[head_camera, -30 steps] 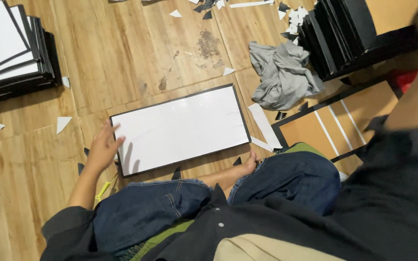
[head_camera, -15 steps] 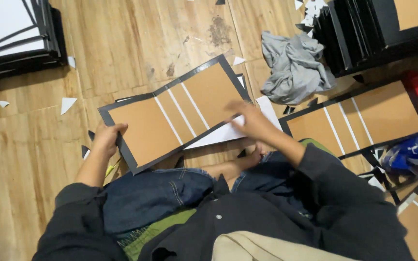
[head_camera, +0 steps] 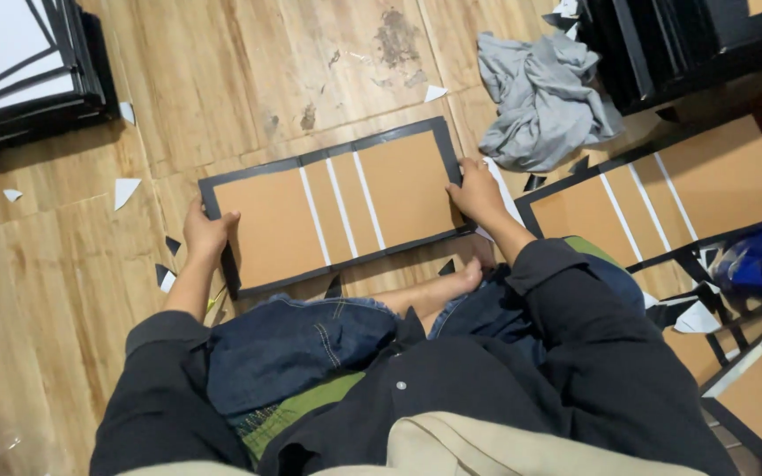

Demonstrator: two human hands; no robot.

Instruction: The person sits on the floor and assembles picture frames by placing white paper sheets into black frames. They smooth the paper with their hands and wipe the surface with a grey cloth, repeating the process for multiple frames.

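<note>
The wooden plank floor (head_camera: 222, 79) is where you sit, legs folded, and the flat cover board (head_camera: 332, 207) lies on it straight in front of your knees, brown side up with black edging and pale lines across its middle. Your left hand (head_camera: 207, 232) clasps the board's near-left corner, fingers curled over the black edge; your right hand (head_camera: 478, 189) rests on the right edge, fingers laid flat on the border, though whether the thumb hooks underneath I cannot tell. To handle the board well, I judge you should keep both grips even on opposite ends, press along the black edging rather than the brown panels, and hold it flat so it does not bend at the pale lines. A crumpled grey cloth (head_camera: 540, 97) lies just beyond your right hand, and a second brown board (head_camera: 663, 198) sits near it on the right, so that side is crowded. A stack of black-framed white boards (head_camera: 19, 79) lies well apart at the upper left, and small paper offcuts (head_camera: 125, 189) litter the planks near your left hand; one could slip under the board.
</note>
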